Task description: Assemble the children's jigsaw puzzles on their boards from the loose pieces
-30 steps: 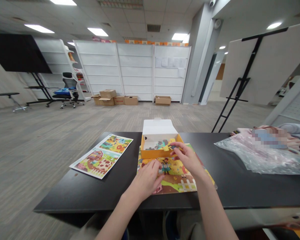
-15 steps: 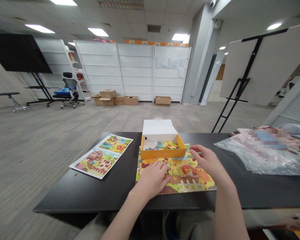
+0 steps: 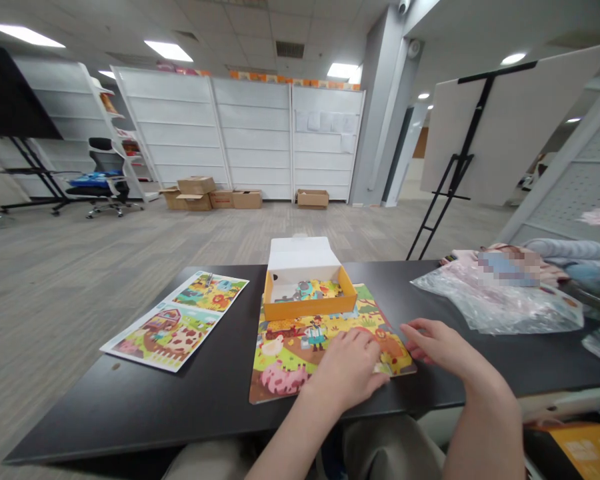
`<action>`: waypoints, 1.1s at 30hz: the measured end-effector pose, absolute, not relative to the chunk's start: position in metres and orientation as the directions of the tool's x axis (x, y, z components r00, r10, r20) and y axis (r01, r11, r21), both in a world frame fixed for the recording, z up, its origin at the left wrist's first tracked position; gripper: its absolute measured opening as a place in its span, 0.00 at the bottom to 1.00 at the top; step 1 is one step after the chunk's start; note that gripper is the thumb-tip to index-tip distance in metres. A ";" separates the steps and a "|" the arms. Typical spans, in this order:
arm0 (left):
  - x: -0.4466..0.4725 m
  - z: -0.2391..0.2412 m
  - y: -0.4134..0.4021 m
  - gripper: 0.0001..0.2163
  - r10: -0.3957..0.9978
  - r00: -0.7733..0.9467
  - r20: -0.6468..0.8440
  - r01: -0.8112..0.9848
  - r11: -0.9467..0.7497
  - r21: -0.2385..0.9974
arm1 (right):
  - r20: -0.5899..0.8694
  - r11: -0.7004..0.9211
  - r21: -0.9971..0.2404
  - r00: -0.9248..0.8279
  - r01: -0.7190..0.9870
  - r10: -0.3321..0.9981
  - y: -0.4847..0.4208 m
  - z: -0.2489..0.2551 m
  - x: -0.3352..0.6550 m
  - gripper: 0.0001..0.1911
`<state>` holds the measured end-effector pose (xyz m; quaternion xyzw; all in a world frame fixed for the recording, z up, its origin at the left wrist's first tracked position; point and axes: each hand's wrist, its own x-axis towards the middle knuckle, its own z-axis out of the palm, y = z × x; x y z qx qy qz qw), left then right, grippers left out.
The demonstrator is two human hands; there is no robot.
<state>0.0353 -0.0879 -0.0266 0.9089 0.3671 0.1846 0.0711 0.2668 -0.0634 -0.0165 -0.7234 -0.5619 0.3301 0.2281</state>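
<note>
My left hand [image 3: 353, 363] lies over the lower right part of a colourful farm-picture puzzle board [image 3: 285, 350], fingers stretched out and palm down. Just off the board's right edge is my right hand [image 3: 440, 343], its fingers loosely bent with nothing visible in them; whether they touch the edge I cannot tell. A yellow box [image 3: 310, 307] with its white lid [image 3: 303, 253] raised sits on the far part of the board. Inside the box lie several loose puzzle pieces [image 3: 317, 290].
A printed picture sheet [image 3: 177, 323] lies on the black table [image 3: 130, 407] at the left. To the right are a clear plastic bag [image 3: 510, 307] and folded cloth. A whiteboard on a stand [image 3: 460, 167], cardboard boxes [image 3: 195, 190] and white shelves are beyond the table.
My view has turned right. My left hand has slid right across the board, uncovering the pig and farmer pictures. My right hand has moved from beside the box to the board's right edge.
</note>
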 end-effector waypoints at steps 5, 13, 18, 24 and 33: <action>0.052 -0.034 -0.084 0.17 0.694 0.656 0.298 0.653 -0.719 0.238 | -0.175 -0.199 -0.714 0.104 0.671 0.979 -0.067 -0.013 0.264 0.17; 0.052 -0.039 -0.084 0.18 0.700 0.637 0.322 0.647 -0.713 0.270 | -0.093 -0.125 -0.728 0.084 0.674 0.992 -0.064 -0.015 0.262 0.16; 0.051 -0.041 -0.086 0.17 0.691 0.631 0.352 0.616 -0.722 0.314 | -0.069 -0.078 -0.780 0.038 0.620 0.997 -0.066 -0.017 0.259 0.17; 0.044 -0.033 -0.087 0.10 0.722 0.574 0.386 0.619 -0.691 0.373 | -0.016 0.071 -0.864 -0.168 0.499 0.986 -0.071 -0.001 0.253 0.17; -0.022 -0.018 -0.074 0.06 0.829 0.421 0.367 0.794 -0.533 0.293 | 0.215 0.198 -0.940 0.033 0.277 0.976 -0.034 0.004 0.188 0.20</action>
